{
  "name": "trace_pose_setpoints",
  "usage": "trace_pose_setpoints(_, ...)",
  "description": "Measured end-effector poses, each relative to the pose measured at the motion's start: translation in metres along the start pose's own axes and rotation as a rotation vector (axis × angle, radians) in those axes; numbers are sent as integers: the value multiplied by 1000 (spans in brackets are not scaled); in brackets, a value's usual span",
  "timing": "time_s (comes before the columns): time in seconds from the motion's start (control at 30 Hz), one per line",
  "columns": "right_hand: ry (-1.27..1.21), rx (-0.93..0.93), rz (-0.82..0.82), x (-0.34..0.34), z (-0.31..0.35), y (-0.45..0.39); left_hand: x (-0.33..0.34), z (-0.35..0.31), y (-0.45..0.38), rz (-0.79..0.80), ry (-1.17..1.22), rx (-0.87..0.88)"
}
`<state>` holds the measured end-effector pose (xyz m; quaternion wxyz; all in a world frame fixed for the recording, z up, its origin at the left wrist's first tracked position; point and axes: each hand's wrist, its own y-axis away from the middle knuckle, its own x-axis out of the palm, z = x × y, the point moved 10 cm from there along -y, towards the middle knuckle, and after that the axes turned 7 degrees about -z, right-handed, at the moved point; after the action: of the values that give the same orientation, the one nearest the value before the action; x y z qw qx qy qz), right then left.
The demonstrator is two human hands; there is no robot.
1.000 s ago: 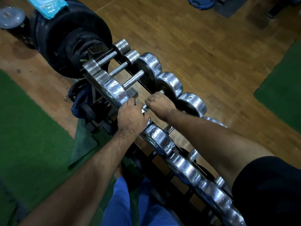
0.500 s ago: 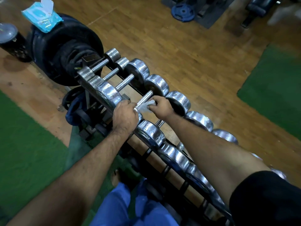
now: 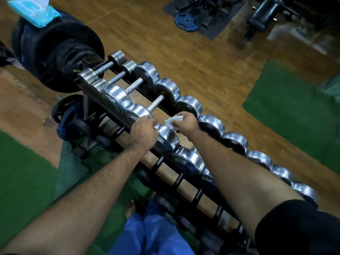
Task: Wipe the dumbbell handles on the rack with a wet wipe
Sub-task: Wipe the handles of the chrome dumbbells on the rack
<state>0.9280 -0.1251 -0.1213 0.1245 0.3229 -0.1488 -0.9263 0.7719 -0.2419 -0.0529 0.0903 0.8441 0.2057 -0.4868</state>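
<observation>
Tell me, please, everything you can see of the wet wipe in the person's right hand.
The wet wipe is a small white sheet, thin and soft-looking, crumpled into folds. The right hand pinches it, so only a part shows, sticking out past the fingers toward the left hand. It sits above the rack, between the two rows of chrome dumbbell ends. The handle under it is hidden, so I cannot tell whether it touches one.

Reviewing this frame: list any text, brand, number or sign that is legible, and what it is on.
No text reads clearly in this frame.
Blue wipes packet on the black weight plates: printing too blurred to read.
Chrome dumbbell heads on the rack: no weight numbers can be made out.
Wet wipe in the right hand: plain white.
Left hand rests on a dumbbell head; no lettering shows there.
</observation>
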Motion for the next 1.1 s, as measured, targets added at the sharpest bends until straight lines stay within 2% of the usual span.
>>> trace_pose_setpoints(0.07,-100,83,-26,-6,-5,9,2,-2,8,15,18,-3)
trace_pose_setpoints(0.23,-446,289,101,0,-18,27,7,-9,18,41,34,-20)
trace_pose_setpoints(0.37,-428,262,120,-5,-23,21,20,-8,16,44,64,-55)
trace_pose_setpoints(0.47,-228,127,95,-13,-26,3,30,-12,11,44,62,-81)
trace_pose_setpoints(0.63,268,-266,-15,-19,2,-24,40,-19,6,-6,19,-125)
trace_pose_setpoints(0.73,356,-419,-25,-13,20,-26,46,-21,4,-44,18,-153)
trace_pose_setpoints(0.8,393,-545,11,-2,29,-25,50,-19,6,-66,26,-181)
trace_pose_setpoints(0.97,664,-918,186,36,27,-4,55,-21,11,-121,7,-207)
trace_pose_setpoints(1.1,721,-1069,304,40,16,3,56,-23,15,-125,-1,-239)
